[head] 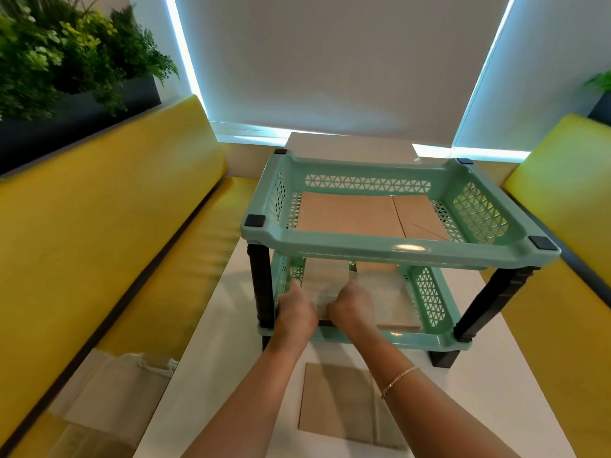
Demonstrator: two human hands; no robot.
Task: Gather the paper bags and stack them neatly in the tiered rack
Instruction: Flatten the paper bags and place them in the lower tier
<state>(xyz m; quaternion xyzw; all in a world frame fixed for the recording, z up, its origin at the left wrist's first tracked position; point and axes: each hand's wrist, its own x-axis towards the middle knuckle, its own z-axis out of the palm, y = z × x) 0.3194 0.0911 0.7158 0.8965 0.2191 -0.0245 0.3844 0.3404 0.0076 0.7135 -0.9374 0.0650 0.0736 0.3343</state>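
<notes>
Closest to me, a flat brown paper bag [337,403] lies on the white table [211,375], just in front of the rack and partly under the person's right forearm, which wears a thin bracelet [398,379]. Off the table's left edge, on the yellow bench seat [109,259], sits a pale bag with white rope handles [132,388].

Both arms reach forward into the lower tier [426,302] of the mint-green rack [400,249]. The left hand [295,314] and the right hand [355,307] sit side by side over the tier's front edge, each with fingers curled onto a light-coloured paper bag [325,280] that lies tilted, its far end deeper inside the tier. The left hand holds its left edge, the right hand its right edge; the thumbs are out of sight beneath. Just to the right of that bag, another brown bag [391,292] lies flat in the same tier.

The rack stands on black legs [489,302], with black caps at the corners of its top tier [479,209]. In that upper tier lie flat brown bags [357,213], side by side and covering most of its floor.

Beyond the rack the table runs on to a wall with a drawn white blind [330,61], daylight glowing along its edges. Green foliage in a dark planter [72,57] sits above the left bench back, and a second yellow bench [562,180] stands on the right.
</notes>
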